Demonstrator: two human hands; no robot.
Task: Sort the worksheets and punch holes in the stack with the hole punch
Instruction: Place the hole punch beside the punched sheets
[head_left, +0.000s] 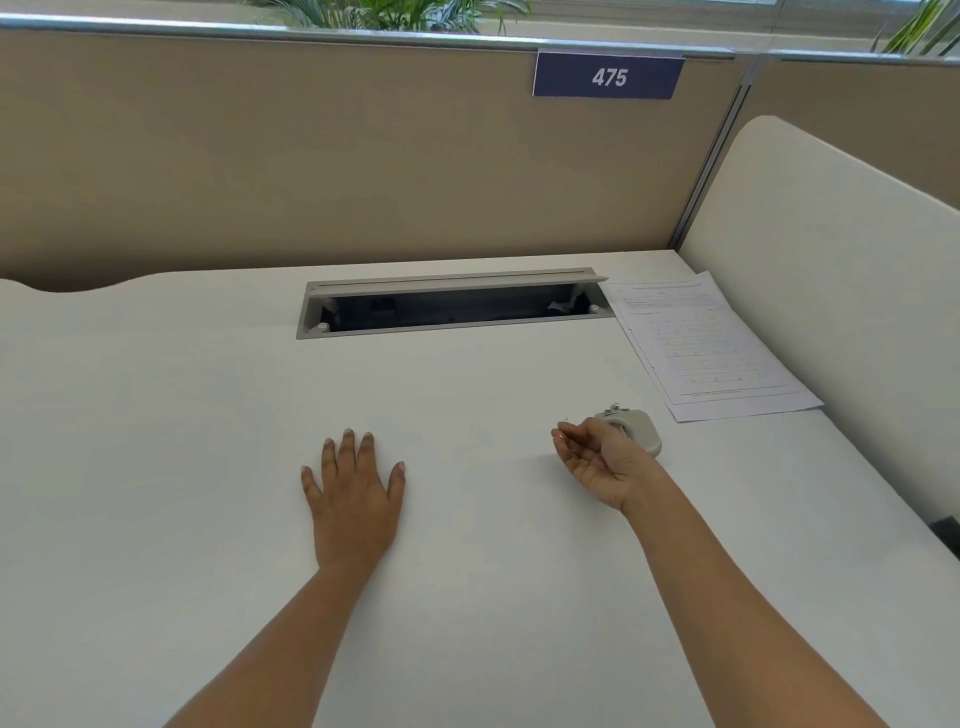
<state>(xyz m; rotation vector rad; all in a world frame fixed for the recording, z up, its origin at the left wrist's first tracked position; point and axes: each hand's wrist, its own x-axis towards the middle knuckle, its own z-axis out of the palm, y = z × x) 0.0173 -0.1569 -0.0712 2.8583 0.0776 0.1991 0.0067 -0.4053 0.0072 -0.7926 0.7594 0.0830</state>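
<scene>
Head view: left hand (353, 499) laid flat on table (156, 415), fingers spread, likely bracing. Right hand (597, 462) loosely curled, empty, beside hole punch (644, 430) at 3 o'clock; worksheets (711, 348) at 2 o'clock.

Left hand (356, 499) lies flat on the desk (208, 415), palm down, fingers spread. Right hand (597, 460) is turned palm-up with its fingers loosely curled, holding nothing, directly in front of the grey punch (641, 428) — contact cannot be confirmed. Worksheets (711, 348) lie stacked at the far right, slightly fanned, just beyond the punch. Cable hatch (452, 304) in the desk stands open. Partition (311, 156) sign (608, 77) reads 475.
</scene>
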